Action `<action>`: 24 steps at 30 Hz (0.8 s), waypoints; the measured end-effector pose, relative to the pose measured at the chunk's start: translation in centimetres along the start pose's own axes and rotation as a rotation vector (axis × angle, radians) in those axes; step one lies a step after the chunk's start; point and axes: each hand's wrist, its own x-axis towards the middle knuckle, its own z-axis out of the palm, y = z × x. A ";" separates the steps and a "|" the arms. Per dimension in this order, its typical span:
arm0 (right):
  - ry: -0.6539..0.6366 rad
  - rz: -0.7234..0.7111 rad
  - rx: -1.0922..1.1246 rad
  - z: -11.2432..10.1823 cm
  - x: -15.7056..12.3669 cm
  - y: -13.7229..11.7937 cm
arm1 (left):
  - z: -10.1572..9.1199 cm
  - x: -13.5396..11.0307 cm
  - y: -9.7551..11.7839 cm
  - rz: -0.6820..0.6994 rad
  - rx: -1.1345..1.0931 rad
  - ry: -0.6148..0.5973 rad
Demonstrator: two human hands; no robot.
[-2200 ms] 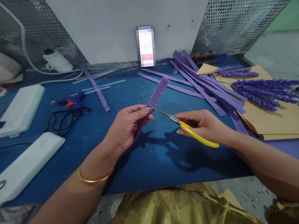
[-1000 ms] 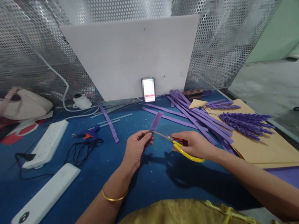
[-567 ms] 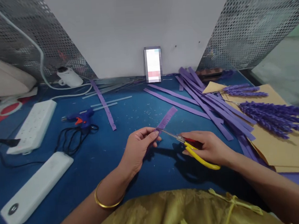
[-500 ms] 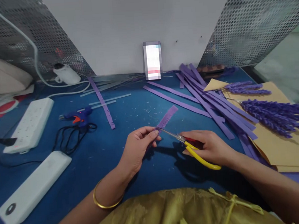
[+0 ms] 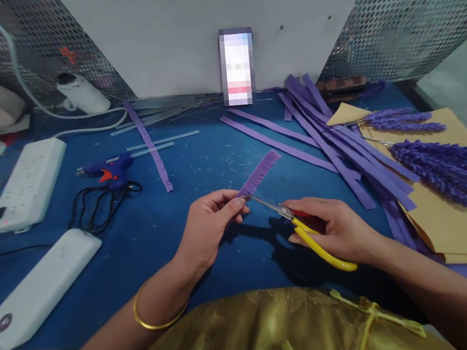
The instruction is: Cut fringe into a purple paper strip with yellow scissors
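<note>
Between the thumb and fingers of my left hand (image 5: pixel 215 225) is a purple paper strip (image 5: pixel 261 173), its lower edge cut into a fine fringe. The strip slants up to the right from my fingertips. My right hand (image 5: pixel 337 226) is wrapped round the handles of a pair of scissors (image 5: pixel 318 249), yellow on the near loop and red on the part behind. The blades point left, and their tips meet the strip's edge beside my left thumb. Whether the blades are apart is too small to tell.
More purple strips (image 5: pixel 319 130) lie at the right, by purple lavender-like flower stems (image 5: pixel 443 172) on brown paper (image 5: pixel 444 234). At the left are a blue glue gun (image 5: pixel 114 168), a white power strip (image 5: pixel 27 183) and a long white device (image 5: pixel 44 287). A lit phone (image 5: pixel 237 67) leans at the back.
The camera view has tilted down and shifted slightly, so the table things sit higher in the picture. Both hands keep their holds; the scissor tips stay at the strip near my left thumb.
</note>
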 end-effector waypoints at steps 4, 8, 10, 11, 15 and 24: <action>0.047 -0.018 -0.076 0.1 -0.2 0.1 | 0.1 0.0 0.1 0.003 -0.039 0.036; 0.072 -0.052 -0.133 0.3 -0.3 -0.2 | 0.3 -0.1 0.0 0.012 -0.046 0.049; 0.066 -0.045 -0.123 0.3 -0.4 -0.4 | 0.4 -0.2 -0.1 0.020 -0.043 0.056; 0.057 -0.034 -0.108 0.3 -0.4 -0.5 | 0.4 -0.2 -0.2 0.026 -0.040 0.059; 0.023 0.001 -0.043 0.1 -0.4 -0.6 | 0.3 -0.2 -0.2 0.053 -0.011 0.061; 0.007 -0.056 -0.040 -0.1 -0.6 -0.6 | 0.4 -0.3 0.0 0.035 -0.047 0.043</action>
